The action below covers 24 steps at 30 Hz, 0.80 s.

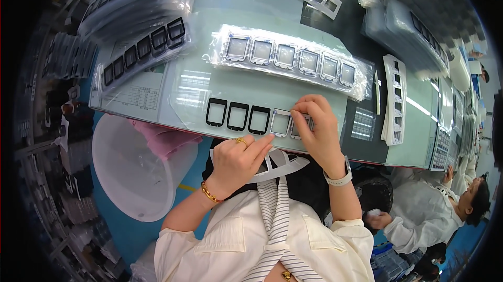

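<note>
A row of small rectangular frames lies along the table's near edge. Three are black, among them a black frame (pixel 259 120); to their right are pale-edged ones, including a pale frame (pixel 281 123) between my hands. My left hand (pixel 236 159) is closed, its fingertips together at that frame's lower left corner. Above its upper right side my right hand (pixel 318 132) has thumb and forefinger drawn together in a pinch. Whatever either pinch holds is too small or hidden to make out. My right hand partly covers another pale frame (pixel 296 129).
Beyond lies a plastic tray (pixel 285 72) with several pale frames. At left, a tray (pixel 141 54) holds black frames beside stacked trays (pixel 139 14). White perforated strips (pixel 394 101) lie right; a white strip (pixel 283 168) is at my lap. A white bin (pixel 133 172) stands below left. Another person (pixel 429 208) sits right.
</note>
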Each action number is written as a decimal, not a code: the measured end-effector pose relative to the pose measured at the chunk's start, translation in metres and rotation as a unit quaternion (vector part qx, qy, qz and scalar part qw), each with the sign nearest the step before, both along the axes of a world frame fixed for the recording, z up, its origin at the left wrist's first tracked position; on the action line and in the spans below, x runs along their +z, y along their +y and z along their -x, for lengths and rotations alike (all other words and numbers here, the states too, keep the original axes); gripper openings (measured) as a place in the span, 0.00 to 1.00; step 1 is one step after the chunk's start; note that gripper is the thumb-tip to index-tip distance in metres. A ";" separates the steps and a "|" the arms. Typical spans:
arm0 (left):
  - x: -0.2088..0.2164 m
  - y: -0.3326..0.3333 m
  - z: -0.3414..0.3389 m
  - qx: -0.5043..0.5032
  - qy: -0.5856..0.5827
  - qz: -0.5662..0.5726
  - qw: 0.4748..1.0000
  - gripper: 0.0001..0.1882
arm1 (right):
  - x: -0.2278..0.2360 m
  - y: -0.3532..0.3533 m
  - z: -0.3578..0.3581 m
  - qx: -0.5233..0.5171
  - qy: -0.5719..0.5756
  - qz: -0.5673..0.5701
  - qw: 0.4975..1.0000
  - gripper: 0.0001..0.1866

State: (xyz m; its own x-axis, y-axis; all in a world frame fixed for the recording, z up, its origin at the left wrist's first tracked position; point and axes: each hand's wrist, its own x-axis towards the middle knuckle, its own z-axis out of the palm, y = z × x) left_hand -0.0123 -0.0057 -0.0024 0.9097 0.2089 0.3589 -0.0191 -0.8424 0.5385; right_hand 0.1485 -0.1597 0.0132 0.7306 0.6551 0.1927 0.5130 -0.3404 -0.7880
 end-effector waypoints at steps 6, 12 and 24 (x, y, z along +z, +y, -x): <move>0.001 -0.001 -0.002 0.005 0.002 -0.001 1.000 0.12 | -0.002 0.004 0.000 0.015 -0.097 0.039 0.994 0.06; 0.004 0.000 -0.003 0.012 0.003 0.011 1.000 0.12 | 0.018 -0.003 0.013 -0.001 -0.236 0.173 0.956 0.15; 0.007 0.002 -0.002 0.004 0.001 0.052 0.999 0.10 | 0.013 -0.015 0.016 -0.020 -0.236 0.125 0.964 0.21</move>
State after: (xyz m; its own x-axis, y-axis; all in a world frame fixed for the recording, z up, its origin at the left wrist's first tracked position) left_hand -0.0107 -0.0035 0.0047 0.9089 0.2516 0.3326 -0.0113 -0.7823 0.6228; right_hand 0.1325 -0.1747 0.0259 0.6256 0.6979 0.3485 0.7767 -0.5158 -0.3614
